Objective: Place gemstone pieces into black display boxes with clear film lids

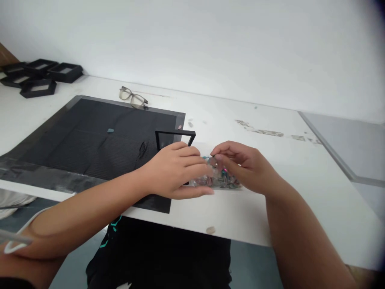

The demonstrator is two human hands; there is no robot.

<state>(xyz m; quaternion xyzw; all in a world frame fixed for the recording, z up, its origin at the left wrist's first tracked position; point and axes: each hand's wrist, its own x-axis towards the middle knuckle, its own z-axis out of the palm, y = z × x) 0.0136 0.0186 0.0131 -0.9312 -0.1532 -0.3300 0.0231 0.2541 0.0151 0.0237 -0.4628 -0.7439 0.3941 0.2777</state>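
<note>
A clear plastic bag [224, 182] of small coloured pieces lies on the white table between my hands. My left hand [183, 170] reaches over the bag's left side, fingers stretched out and thumb apart. Behind that hand stands a black rectangular frame [175, 131], upright and partly hidden by it. With thumb and fingertips together, my right hand [248, 166] is at the top of the bag; a tiny dark bit shows at its fingertips, too small to name.
A black mat [99, 140] covers the table's left part, with a small teal piece [110, 130] and a dark cord loop [142, 149] on it. Glasses [132, 97] lie at its far edge. Several black frames [65, 72] are piled far left. A grey-edged panel [349, 144] lies right.
</note>
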